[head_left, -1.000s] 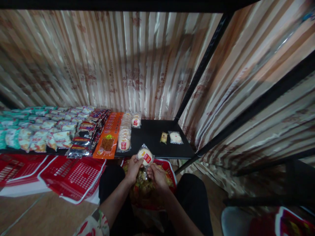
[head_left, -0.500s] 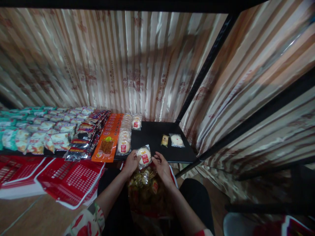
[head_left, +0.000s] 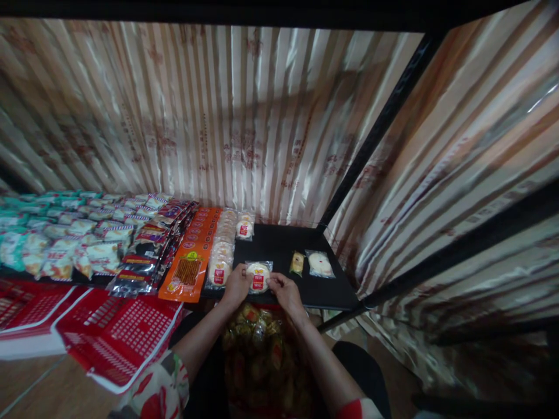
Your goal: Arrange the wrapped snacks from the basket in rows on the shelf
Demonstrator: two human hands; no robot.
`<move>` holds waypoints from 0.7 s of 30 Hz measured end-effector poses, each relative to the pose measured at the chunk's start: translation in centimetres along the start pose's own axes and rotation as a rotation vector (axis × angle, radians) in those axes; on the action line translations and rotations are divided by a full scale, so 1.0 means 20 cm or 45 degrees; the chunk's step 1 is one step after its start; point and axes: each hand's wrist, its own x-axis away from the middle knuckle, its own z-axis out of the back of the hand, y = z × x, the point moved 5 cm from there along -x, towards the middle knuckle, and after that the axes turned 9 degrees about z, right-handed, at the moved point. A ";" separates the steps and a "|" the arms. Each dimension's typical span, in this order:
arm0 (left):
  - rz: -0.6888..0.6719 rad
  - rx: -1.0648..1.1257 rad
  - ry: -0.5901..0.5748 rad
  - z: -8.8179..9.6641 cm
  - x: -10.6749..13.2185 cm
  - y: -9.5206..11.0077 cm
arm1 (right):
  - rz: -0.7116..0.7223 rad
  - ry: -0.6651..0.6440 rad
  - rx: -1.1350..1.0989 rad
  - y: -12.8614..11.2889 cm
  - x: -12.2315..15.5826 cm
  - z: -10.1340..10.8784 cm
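Note:
A round white cracker in a clear packet with a red label (head_left: 259, 277) is held between my two hands over the front of the black shelf (head_left: 273, 241). My left hand (head_left: 237, 286) pinches its left edge, and my right hand (head_left: 285, 293) pinches the right edge. Just left of it runs a row of matching cracker packets (head_left: 222, 247). One more such packet (head_left: 245, 226) lies at the back beside that row. Below my hands, a large clear bag of small greenish wrapped pieces (head_left: 257, 349) rests between my legs.
Leftward on the shelf lie orange stick-snack packets (head_left: 188, 262), dark packets (head_left: 142, 250) and several white and green packets (head_left: 56, 233). A small yellow packet (head_left: 297, 263) and a white packet (head_left: 320, 263) sit to the right. Red baskets (head_left: 117, 331) stand below; a black post (head_left: 375, 139) rises behind.
Both hands have moved forward with the cracker packet, from above the bag to over the shelf's front part. The view has shifted slightly.

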 end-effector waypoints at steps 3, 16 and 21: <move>-0.007 -0.005 0.048 -0.02 -0.03 0.02 | -0.008 0.046 -0.022 0.02 -0.06 -0.02; 0.007 -0.227 0.201 -0.12 -0.13 0.04 | -0.018 0.115 0.136 0.06 -0.32 -0.11; 0.029 -0.176 0.187 -0.15 -0.19 0.05 | -0.039 0.126 0.211 0.10 -0.42 -0.14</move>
